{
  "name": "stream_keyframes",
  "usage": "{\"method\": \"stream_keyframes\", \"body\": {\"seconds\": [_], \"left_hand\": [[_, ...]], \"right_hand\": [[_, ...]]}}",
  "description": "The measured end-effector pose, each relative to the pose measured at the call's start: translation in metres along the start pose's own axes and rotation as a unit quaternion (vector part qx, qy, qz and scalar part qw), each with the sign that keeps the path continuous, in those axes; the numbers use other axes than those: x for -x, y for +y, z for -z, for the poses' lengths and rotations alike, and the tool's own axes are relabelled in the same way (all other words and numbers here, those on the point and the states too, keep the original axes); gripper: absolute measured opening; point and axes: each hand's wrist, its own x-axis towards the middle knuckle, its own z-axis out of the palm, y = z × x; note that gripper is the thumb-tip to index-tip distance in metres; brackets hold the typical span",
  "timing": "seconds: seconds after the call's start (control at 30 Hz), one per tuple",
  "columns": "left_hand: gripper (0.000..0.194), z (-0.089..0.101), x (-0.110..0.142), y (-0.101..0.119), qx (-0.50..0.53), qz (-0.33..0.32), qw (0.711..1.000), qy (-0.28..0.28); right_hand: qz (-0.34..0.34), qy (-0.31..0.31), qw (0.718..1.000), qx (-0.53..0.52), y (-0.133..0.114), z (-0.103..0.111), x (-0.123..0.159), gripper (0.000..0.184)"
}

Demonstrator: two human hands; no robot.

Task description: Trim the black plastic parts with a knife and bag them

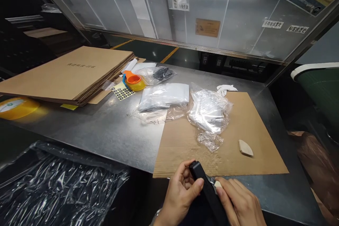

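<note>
1. My left hand [176, 197] is closed around a long, black, hard-looking bar [212, 197], thumb on top. It's up in the air by the counter's near edge, far end tilted away from me.
2. My right hand [242, 201] pinches a small, cream-coloured piece [217, 184] right at the bar's side. Can't tell if there's more under my palm.
3. Handling guess: stiff, fairly light, maybe a bit slick. I'd grip the long sides and go easy on the surface, could scuff.
4. Just beyond is a flat brown cardboard sheet [180, 155] along the near edge of the grey metal counter [113, 137]. A cream, fan-shaped block [245, 148] sits toward its right edge.
5. Crinkly clear plastic packaging [209, 113] lies further back on the sheet, likely snaggy if I reach that way. The brown cardboard stack [66, 74] is at the counter's far left, well apart.
</note>
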Motion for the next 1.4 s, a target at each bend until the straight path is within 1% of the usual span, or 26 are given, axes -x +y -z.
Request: {"method": "stream_keyframes", "body": {"seconds": [0.33,0.73,0.93,1.13,1.3,1.4], "left_hand": [[0.048,0.005,-0.001,-0.010,-0.019,-0.022,1.000,-0.009],[0.050,0.004,0.001,-0.006,-0.031,-0.013,0.999,-0.010],[0.049,0.004,0.001,-0.011,-0.012,-0.029,0.999,-0.011],[0.048,0.004,0.000,-0.014,-0.011,-0.034,0.999,-0.005],[0.049,0.004,0.001,-0.012,-0.018,-0.030,0.999,-0.006],[0.051,0.004,0.002,-0.012,-0.025,-0.041,0.999,0.005]], "right_hand": [[0.004,0.003,1.000,-0.001,0.000,0.001,-0.001,0.032],[0.005,-0.015,1.000,0.000,0.002,-0.002,0.004,0.030],[-0.009,-0.005,1.000,-0.001,0.003,-0.004,0.007,0.030],[-0.025,-0.033,0.999,0.016,0.006,-0.008,0.012,0.026],[-0.032,-0.048,0.998,0.012,0.009,-0.011,0.013,0.027],[-0.051,-0.029,0.998,0.009,0.010,-0.014,0.011,0.030]]}}
